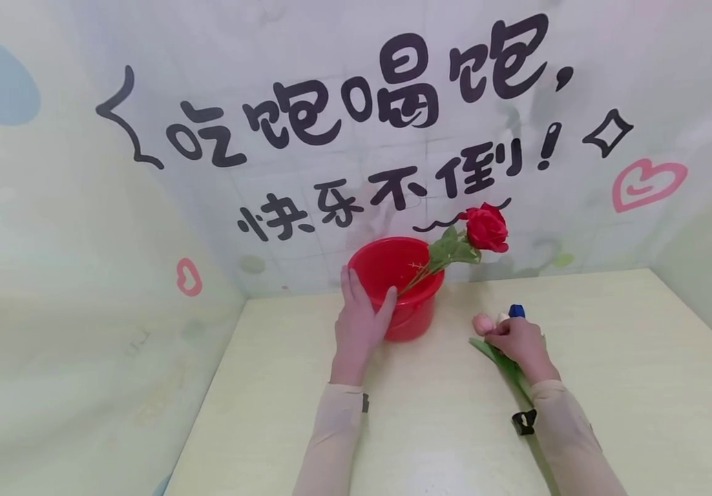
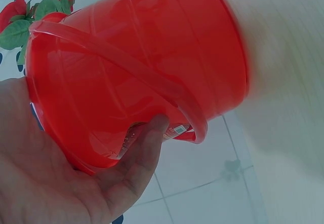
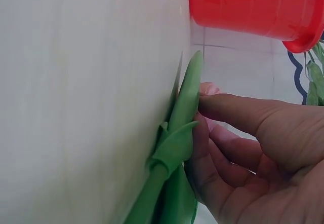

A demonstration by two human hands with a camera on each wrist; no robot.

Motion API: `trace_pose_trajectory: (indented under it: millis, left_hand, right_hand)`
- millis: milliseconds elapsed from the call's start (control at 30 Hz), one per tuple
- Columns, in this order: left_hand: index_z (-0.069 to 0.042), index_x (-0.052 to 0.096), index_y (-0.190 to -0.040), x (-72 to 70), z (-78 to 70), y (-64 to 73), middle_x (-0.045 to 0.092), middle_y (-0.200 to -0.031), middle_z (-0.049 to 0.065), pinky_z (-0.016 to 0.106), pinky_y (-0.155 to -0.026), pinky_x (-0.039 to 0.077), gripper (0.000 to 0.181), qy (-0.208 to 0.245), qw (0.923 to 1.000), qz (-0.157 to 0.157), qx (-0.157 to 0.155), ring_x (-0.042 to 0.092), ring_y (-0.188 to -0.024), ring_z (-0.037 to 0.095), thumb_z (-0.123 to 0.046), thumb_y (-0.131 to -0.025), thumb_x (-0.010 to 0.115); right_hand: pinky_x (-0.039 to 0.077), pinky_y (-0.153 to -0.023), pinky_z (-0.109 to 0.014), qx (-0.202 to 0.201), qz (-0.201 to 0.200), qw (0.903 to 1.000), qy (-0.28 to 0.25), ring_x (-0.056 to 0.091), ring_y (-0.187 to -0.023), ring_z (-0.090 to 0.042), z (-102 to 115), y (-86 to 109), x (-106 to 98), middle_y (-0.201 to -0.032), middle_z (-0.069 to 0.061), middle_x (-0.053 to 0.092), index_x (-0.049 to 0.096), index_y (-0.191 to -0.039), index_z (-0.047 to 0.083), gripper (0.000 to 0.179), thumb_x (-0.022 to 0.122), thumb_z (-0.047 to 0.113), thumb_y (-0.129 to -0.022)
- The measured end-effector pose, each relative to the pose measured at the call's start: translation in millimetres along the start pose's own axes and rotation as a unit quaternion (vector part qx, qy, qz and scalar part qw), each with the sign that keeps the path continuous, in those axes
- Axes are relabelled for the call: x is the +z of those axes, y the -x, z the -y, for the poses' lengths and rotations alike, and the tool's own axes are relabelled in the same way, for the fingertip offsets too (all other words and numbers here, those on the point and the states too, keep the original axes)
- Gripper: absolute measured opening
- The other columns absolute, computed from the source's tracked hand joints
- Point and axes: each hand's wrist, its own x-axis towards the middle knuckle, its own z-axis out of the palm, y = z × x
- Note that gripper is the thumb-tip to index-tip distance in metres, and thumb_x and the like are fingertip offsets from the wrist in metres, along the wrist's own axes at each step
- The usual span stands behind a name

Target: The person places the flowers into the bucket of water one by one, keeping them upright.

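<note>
A red plastic bucket [image 1: 410,322] stands upright near the back of the table. My left hand [image 1: 359,327] holds it by the left side of its rim, fingers along the outer wall. The handle [image 2: 121,62] hangs down across the bucket's side. A red rose [image 1: 487,227] leans out of it to the right, the lower end of its stem inside. To the right, my right hand [image 1: 520,346] pinches a pink tulip [image 1: 483,324] just below the bloom, low over the table. Green leaves [image 3: 186,95] lie along the fingertips. A blue tulip [image 1: 517,311] and a whitish bloom [image 1: 503,317] show just beyond the fingers.
The pale wooden table [image 1: 430,427] ends at a back wall [image 1: 306,262] covered with printed lettering, close behind the bucket. Side walls stand left and right. A black strap [image 1: 524,422] sits at the right wrist; long green stems run beneath the right forearm toward the front.
</note>
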Motion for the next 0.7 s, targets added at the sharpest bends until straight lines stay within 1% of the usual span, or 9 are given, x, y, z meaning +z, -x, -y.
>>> trace_pose_trajectory:
  millis: [200, 300, 533, 700]
  left_hand:
    - [-0.011, 0.006, -0.17, 1.2, 0.7, -0.5, 0.029, -0.167, 0.012, 0.051, -0.089, 0.063, 0.112, 0.003, 1.0, -0.001, -0.003, 0.069, -0.111, 0.034, -0.052, -0.092, 0.075]
    - [-0.011, 0.006, -0.17, 3.3, 2.3, 0.1, 0.03, -0.167, 0.012, 0.051, -0.088, 0.063, 0.112, 0.003, 1.0, 0.003, -0.003, 0.069, -0.111, 0.034, -0.052, -0.092, 0.076]
    - [-0.01, 0.007, -0.17, 2.3, 3.7, -0.6, 0.029, -0.167, 0.013, 0.051, -0.089, 0.063, 0.111, 0.0, 1.0, -0.005, 0.002, 0.07, -0.108, 0.035, -0.053, -0.093, 0.075]
    - [-0.01, 0.007, -0.17, 3.6, 3.7, -2.0, 0.027, -0.168, 0.012, 0.05, -0.088, 0.063, 0.11, 0.0, 1.0, -0.001, 0.006, 0.071, -0.104, 0.033, -0.055, -0.094, 0.072]
  right_hand:
    - [0.049, -0.063, -0.029, 0.018, 0.014, 0.9996, -0.018, 0.061, -0.073, -0.022, 0.2, -0.7, -2.1, -0.081, -0.011, 0.069, 0.072, -0.094, -0.006, 0.025, 0.077, 0.019, -0.095]
    - [0.05, -0.063, -0.028, 0.025, 0.018, 0.9992, -0.024, 0.061, -0.073, -0.022, -1.5, 0.5, -1.8, -0.083, -0.012, 0.069, 0.072, -0.095, -0.007, 0.025, 0.077, 0.018, -0.096]
    - [0.05, -0.063, -0.028, 0.015, 0.02, 0.9991, -0.033, 0.061, -0.072, -0.021, -1.3, -1.0, -0.9, -0.08, -0.01, 0.068, 0.072, -0.094, -0.007, 0.025, 0.078, 0.018, -0.095]
    - [0.05, -0.063, -0.028, 0.013, 0.018, 0.9993, -0.029, 0.061, -0.07, -0.02, -4.3, -3.9, -2.1, -0.079, -0.009, 0.067, 0.072, -0.093, -0.006, 0.026, 0.078, 0.019, -0.095]
